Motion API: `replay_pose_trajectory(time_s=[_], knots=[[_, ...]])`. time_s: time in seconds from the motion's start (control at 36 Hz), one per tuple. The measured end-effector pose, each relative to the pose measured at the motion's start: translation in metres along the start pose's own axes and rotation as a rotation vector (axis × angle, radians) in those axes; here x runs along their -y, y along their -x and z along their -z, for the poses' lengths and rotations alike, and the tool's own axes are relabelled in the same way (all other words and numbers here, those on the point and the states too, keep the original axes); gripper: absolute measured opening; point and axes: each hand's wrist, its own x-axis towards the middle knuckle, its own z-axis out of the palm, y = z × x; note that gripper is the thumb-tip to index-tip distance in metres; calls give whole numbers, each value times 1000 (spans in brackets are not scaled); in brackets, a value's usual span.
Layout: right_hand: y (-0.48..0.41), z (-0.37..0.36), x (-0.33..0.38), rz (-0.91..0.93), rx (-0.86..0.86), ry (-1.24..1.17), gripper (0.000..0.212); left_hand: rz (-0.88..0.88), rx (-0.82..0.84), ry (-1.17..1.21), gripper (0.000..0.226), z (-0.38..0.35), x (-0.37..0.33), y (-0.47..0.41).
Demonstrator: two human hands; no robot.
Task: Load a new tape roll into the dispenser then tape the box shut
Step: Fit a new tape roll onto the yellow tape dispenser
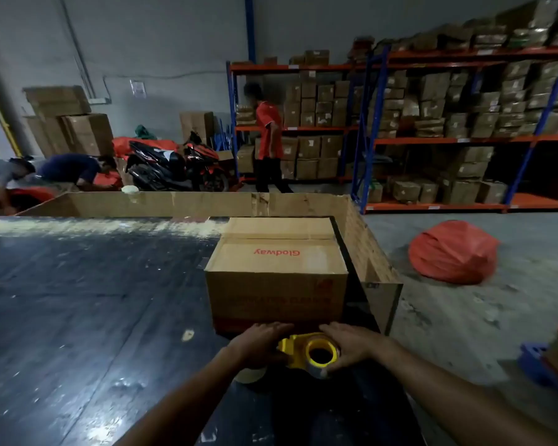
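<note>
So from the head cam I'm looking down at a dark, scuffed table (78,300) with both hands right at the near edge. The yellow tape dispenser (295,347) sits between them, just in front of the cardboard box (276,272). The left hand (260,344) is wrapped over the dispenser's left end, fingers curled down on it, so that one is clearly holding the dispenser. The right hand (351,346) is cupped around the tape roll (322,352), which sits in the dispenser with its dark core hole facing up at me. Fingers are closed around the roll's right side and lower edge, thumb side hidden, so it's gripping the roll as far as I can see.

There's a pale round thing (250,375) poking out under the left wrist, can't tell what it is, too dim.

The box has red "Glodway" print upside down on the top flap, and the 2 top flaps are folded flat with the seam running across. I can't make out any tape on that seam. It's tucked into the far right corner of the table, close to a low cardboard wall (187,204) that runs along the table's back and right side.

On the floor to the right there's an orange sack (453,252).
</note>
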Motion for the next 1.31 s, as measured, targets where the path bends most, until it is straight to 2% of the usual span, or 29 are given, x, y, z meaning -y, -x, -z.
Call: replay_pose_trajectory(time_s=[0.19, 0.31, 0.44, 0.5, 0.56, 0.58, 0.61, 0.64, 0.69, 0.72, 0.78, 0.83, 0.92, 1.03, 1.08, 1.19, 1.31], knots=[[-10, -9, 4, -28, 7, -62, 115, 95, -26, -7, 64, -20, -3, -4], [-11, -12, 10, -14, 28, -84, 132, 30, -117, 26, 60, -25, 4, -5], [-4, -6, 11, 17, -40, -73, 138, -38, -390, 208, 55, -28, 3, 11], [-1, 1, 8, 41, -102, -42, 140, 40, -583, 294, 52, -34, -3, 20], [2, 11, 6, 58, -174, -10, 140, 164, -801, 422, 38, -44, -16, 26], [3, 16, 6, 66, -208, 6, 140, 230, -851, 512, 31, -47, -25, 29], [5, 21, 6, 72, -235, 20, 141, 281, -838, 622, 27, -49, -36, 32], [6, 26, 7, 76, -254, 33, 142, 318, -758, 752, 27, -49, -47, 35], [9, 39, 11, 85, -303, 61, 137, 330, -482, 1014, 37, -41, -68, 35], [10, 45, 13, 102, -340, 69, 130, 305, -383, 1140, 40, -35, -77, 32], [12, 59, 19, 160, -427, 64, 110, 253, -319, 1343, 37, -19, -89, 23], [17, 74, 25, 208, -501, 56, 95, 240, -323, 1446, 42, 3, -97, 12], [25, 97, 29, 240, -549, 42, 99, 202, -402, 1487, 38, 31, -103, 0], [35, 137, 32, 145, -376, -62, 104, 146, -507, 1405, 30, 56, -103, -5], [41, 157, 34, 130, -300, -146, 91, 137, -541, 1378, 32, 64, -105, -6], [50, 193, 41, 158, -290, -239, 57, 132, -625, 1353, 32, 69, -110, -6], [62, 225, 52, 138, -295, -219, 44, 122, -574, 1334, 32, 64, -113, 2]])
